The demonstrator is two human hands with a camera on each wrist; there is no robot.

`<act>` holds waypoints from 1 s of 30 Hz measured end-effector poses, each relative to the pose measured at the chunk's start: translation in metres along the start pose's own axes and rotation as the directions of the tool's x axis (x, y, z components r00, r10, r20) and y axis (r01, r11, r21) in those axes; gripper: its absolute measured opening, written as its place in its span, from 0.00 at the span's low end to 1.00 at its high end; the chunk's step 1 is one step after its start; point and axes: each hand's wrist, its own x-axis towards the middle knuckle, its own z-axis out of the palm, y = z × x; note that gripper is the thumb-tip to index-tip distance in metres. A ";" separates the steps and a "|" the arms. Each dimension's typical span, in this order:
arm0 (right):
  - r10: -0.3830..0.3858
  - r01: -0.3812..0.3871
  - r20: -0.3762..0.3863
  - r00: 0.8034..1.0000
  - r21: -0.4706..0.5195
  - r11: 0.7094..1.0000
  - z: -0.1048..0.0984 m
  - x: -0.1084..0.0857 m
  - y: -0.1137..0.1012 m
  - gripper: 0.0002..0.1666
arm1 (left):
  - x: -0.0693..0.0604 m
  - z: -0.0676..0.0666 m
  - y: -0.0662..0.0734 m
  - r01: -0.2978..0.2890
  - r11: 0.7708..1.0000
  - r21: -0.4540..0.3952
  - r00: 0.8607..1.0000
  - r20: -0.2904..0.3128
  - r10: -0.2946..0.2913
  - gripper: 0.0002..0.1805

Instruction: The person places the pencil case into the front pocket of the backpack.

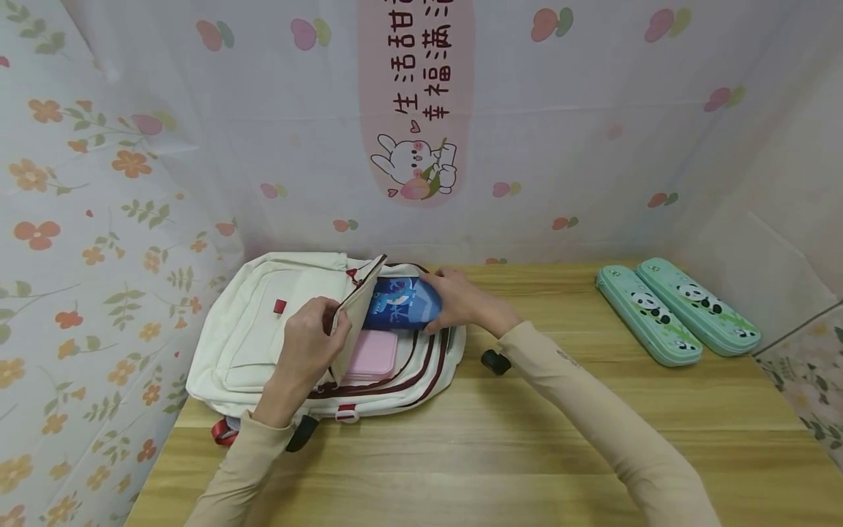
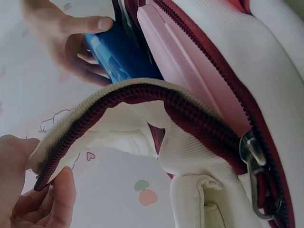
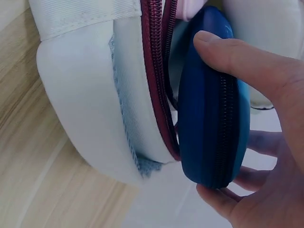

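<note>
A white backpack [image 1: 257,322] with dark red zippers lies on the wooden table, its compartment unzipped. My left hand [image 1: 308,340] pinches the edge of the compartment's flap [image 2: 99,102] and holds it raised. With thumb and fingers around one end, my right hand [image 1: 461,300] grips a blue zippered pencil case [image 1: 402,304] printed with a cartoon figure. The pencil case [image 3: 209,109] is partly inside the opening, its near end sticking out. Beside it in the compartment lies a pink flat case [image 1: 373,353], partly covered by the flap.
Two mint green pencil cases with pandas, one nearer [image 1: 648,315] and one farther [image 1: 698,306], lie side by side at the table's right. Black strap ends [image 1: 495,362] stick out from the backpack onto the wooden table [image 1: 527,454]. A printed cloth [image 1: 296,146] hangs behind.
</note>
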 end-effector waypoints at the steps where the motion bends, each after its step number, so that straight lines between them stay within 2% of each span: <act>1: 0.002 -0.002 0.001 1.000 -0.007 1.000 0.000 0.002 -0.001 0.64 | 0.000 0.000 0.000 -0.002 1.000 -0.003 1.000 -0.002 0.002 0.04; 9: 0.026 -0.026 0.039 0.999 0.013 1.000 0.004 0.015 -0.010 0.62 | 0.000 0.000 0.000 -0.007 1.000 -0.010 1.000 -0.016 0.007 0.04; 16: 0.036 -0.037 0.040 0.999 0.009 0.999 0.010 0.028 -0.017 0.61 | 0.001 0.002 0.000 -0.014 1.000 -0.015 0.999 -0.038 0.013 0.04; 24: 0.032 -0.032 0.034 0.999 -0.017 0.999 0.013 0.038 -0.023 0.61 | 0.001 0.002 0.003 0.006 1.000 -0.022 1.000 -0.023 -0.007 0.05; 30: 0.010 -0.009 0.022 1.000 -0.022 1.000 0.016 0.042 -0.027 0.61 | 0.000 0.003 0.005 -0.030 0.999 -0.032 0.999 -0.038 0.029 0.05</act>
